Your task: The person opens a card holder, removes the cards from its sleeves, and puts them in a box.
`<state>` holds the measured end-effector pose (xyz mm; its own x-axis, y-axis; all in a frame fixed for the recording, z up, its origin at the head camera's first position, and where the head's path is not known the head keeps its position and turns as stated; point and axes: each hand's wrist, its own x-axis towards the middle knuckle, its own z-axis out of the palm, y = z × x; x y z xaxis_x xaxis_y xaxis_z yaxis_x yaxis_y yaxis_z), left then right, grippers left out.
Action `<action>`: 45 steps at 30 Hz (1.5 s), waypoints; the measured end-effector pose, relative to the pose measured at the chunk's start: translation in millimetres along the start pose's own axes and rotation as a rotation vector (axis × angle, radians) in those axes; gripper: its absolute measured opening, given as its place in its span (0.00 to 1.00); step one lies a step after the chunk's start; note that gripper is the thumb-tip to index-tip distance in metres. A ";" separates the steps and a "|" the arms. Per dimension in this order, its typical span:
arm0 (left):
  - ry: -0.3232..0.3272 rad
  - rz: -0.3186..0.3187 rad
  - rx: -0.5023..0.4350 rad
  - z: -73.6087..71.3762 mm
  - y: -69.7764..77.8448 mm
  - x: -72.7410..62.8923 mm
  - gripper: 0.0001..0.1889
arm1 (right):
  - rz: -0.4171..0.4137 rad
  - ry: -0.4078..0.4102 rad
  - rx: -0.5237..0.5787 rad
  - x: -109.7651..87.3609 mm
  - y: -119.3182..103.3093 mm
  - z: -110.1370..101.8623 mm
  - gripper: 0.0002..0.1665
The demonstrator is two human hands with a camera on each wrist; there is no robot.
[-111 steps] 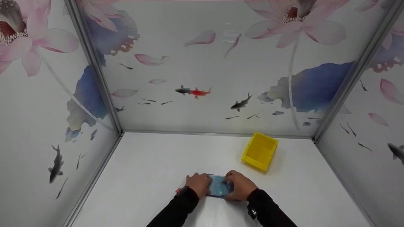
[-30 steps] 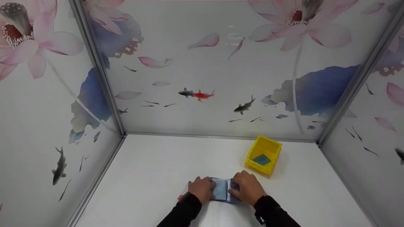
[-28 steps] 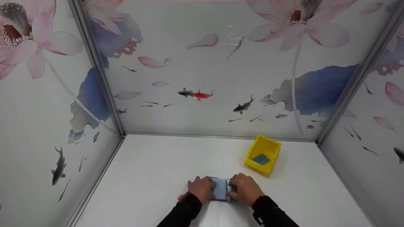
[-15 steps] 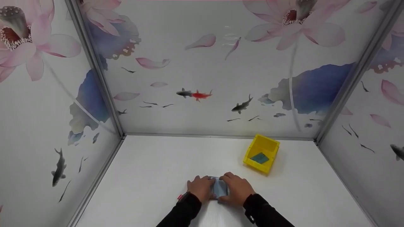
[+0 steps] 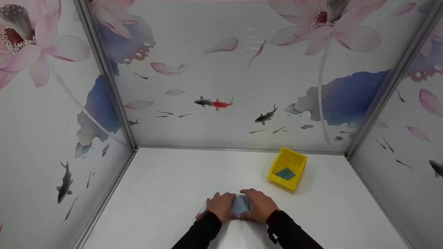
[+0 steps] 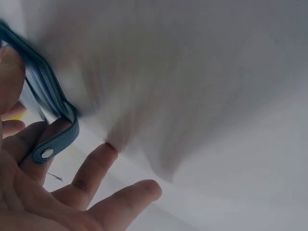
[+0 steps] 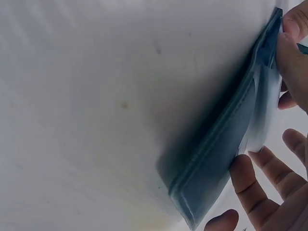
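Observation:
A blue card holder (image 5: 241, 205) with clear sleeves lies between both hands in the head view. My left hand (image 5: 220, 206) grips its left side. In the left wrist view, the thumb lies over the sleeves and a blue strap (image 6: 57, 146) with a metal snap loops by the fingers. Around the right side, my right hand (image 5: 262, 206) has its thumb and fingers curled. The right wrist view shows the cover (image 7: 211, 154) slanted and a clear sleeve (image 7: 263, 106) at the right fingers. Palms hide part of the holder.
Behind the right hand, a yellow bin (image 5: 292, 157) stands tilted in plan on the white table (image 5: 173, 186). A dark green card (image 5: 286, 173) lies inside it. Printed wall panels (image 5: 221, 69) enclose the table at the back and both sides.
The green card has appeared in the bin since the oldest frame. Over the last second my right hand has moved left, closer to the left hand, and less of the holder shows.

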<state>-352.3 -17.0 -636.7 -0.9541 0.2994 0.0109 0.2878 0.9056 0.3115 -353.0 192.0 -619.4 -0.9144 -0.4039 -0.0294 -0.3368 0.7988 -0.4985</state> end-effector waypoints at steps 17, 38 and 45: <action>0.023 0.017 0.077 4.9 0.6 -1.8 0.32 | -0.034 0.008 0.100 4.3 1.7 -10.4 0.45; -0.008 -0.004 0.073 2.0 2.9 -6.0 0.32 | -0.036 0.114 -0.165 -3.0 18.9 -12.5 0.22; 0.000 -0.005 0.036 1.3 3.4 -5.6 0.32 | -0.040 -0.042 0.002 -3.6 17.6 -19.7 0.20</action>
<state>-345.9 -15.2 -636.9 -0.9556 0.2946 0.0096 0.2856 0.9174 0.2770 -360.1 216.3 -610.9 -0.8900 -0.4537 -0.0457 -0.3723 0.7810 -0.5014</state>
